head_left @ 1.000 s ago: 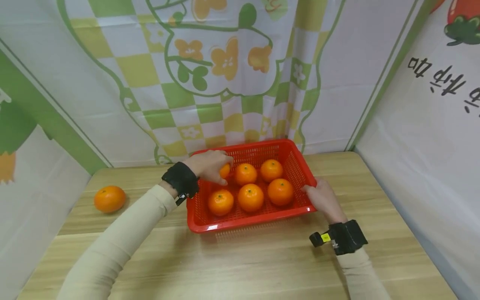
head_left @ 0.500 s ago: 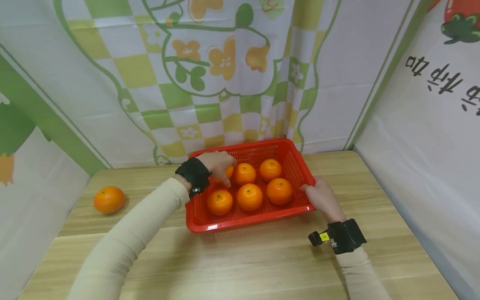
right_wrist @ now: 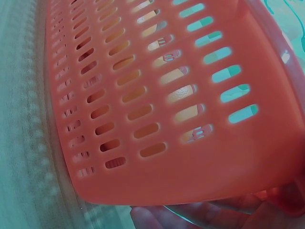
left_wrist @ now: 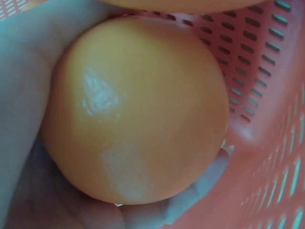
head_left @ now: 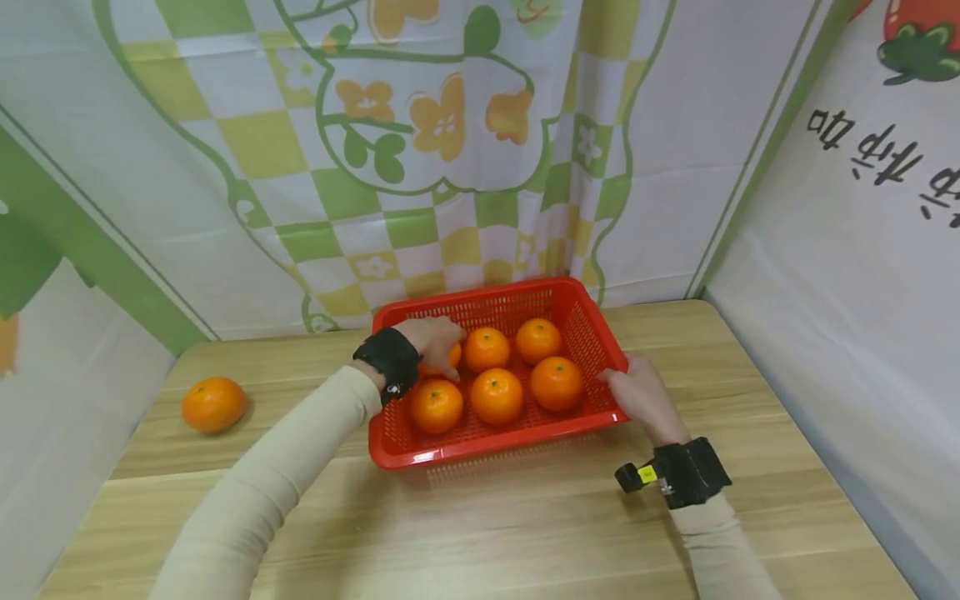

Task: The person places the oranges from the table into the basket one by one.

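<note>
A red slotted plastic basket [head_left: 495,444] stands at the back of the table with several oranges in two rows. In its back left corner my left hand [head_left: 431,337] holds an orange [left_wrist: 143,109], with fingers and thumb curved round it in the left wrist view. Just in front of that hand is another orange [head_left: 437,407]. My right hand [head_left: 643,393] grips the basket's right rim near the front corner. Its fingers show below the slotted side wall [right_wrist: 157,181] in the right wrist view, partly cut off by the frame edge.
One loose orange [head_left: 213,405] lies on the wooden table [head_left: 465,525] to the left of the basket. A patterned curtain [head_left: 420,225] hangs right behind the basket, and white cloth walls [head_left: 840,275] close off both sides.
My left hand has moved a little right and lower over the back left orange, covering it differently. The right hand stays on the rim. The view has shifted slightly.
</note>
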`<control>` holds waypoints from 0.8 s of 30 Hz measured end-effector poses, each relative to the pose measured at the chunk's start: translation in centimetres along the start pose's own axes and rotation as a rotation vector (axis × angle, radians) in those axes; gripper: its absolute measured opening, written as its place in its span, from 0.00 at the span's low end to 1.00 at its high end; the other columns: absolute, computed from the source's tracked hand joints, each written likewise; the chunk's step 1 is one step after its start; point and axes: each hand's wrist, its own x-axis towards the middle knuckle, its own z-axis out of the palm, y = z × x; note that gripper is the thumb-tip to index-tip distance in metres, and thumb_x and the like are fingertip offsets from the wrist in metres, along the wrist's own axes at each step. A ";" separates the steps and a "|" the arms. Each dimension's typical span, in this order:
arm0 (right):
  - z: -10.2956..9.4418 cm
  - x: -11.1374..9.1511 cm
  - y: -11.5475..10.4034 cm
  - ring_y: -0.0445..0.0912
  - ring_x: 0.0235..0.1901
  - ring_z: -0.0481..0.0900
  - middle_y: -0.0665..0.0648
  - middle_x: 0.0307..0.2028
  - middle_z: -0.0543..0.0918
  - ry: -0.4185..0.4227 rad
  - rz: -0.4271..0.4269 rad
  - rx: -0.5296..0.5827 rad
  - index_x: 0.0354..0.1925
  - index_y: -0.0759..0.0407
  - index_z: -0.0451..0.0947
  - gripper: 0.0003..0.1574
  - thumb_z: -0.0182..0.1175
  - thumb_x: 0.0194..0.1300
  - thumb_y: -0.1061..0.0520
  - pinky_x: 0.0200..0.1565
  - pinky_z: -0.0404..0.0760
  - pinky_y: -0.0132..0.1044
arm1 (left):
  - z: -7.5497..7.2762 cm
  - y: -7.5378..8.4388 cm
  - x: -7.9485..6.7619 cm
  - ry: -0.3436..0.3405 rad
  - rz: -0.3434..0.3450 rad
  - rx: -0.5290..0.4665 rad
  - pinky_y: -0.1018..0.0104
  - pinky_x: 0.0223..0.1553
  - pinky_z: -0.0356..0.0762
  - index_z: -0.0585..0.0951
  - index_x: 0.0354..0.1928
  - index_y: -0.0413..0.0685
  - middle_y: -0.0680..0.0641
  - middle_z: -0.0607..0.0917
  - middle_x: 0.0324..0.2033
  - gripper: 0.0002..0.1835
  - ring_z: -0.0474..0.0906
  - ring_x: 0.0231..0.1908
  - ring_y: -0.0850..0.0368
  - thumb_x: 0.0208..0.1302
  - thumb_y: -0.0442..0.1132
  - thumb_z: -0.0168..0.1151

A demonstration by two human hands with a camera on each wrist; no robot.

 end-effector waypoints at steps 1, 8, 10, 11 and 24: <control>0.0 0.0 0.0 0.50 0.38 0.85 0.64 0.45 0.85 0.001 -0.001 -0.002 0.59 0.70 0.76 0.23 0.52 0.73 0.57 0.38 0.80 0.34 | 0.1 0.0 0.0 0.000 0.004 -0.001 0.50 0.67 0.77 0.74 0.71 0.41 0.40 0.82 0.65 0.39 0.78 0.65 0.44 0.65 0.55 0.73; 0.1 0.2 0.1 0.49 0.37 0.85 0.64 0.45 0.86 0.010 -0.013 -0.004 0.58 0.70 0.76 0.23 0.52 0.72 0.57 0.38 0.80 0.34 | 0.4 -0.2 0.0 0.020 0.032 0.016 0.51 0.64 0.79 0.76 0.68 0.41 0.41 0.84 0.61 0.37 0.81 0.61 0.45 0.64 0.55 0.73; 0.1 0.2 0.1 0.48 0.36 0.85 0.64 0.43 0.86 0.014 -0.016 0.000 0.57 0.71 0.77 0.23 0.52 0.72 0.57 0.37 0.80 0.34 | 0.5 -0.2 0.1 0.014 0.034 0.021 0.50 0.67 0.77 0.75 0.70 0.41 0.40 0.83 0.64 0.38 0.80 0.64 0.43 0.65 0.55 0.73; 0.1 0.2 0.1 0.48 0.36 0.85 0.63 0.42 0.86 0.017 -0.017 -0.001 0.56 0.71 0.77 0.22 0.53 0.72 0.57 0.37 0.80 0.34 | 0.6 -0.3 0.2 0.010 0.036 0.023 0.49 0.67 0.77 0.74 0.70 0.41 0.40 0.83 0.64 0.38 0.79 0.65 0.43 0.65 0.55 0.72; 0.1 0.2 0.0 0.49 0.37 0.85 0.64 0.45 0.86 0.010 -0.010 0.012 0.58 0.70 0.76 0.23 0.52 0.72 0.57 0.38 0.81 0.34 | 1.2 -0.6 0.9 0.018 0.068 0.062 0.52 0.61 0.80 0.79 0.62 0.42 0.42 0.86 0.56 0.32 0.82 0.58 0.44 0.65 0.56 0.72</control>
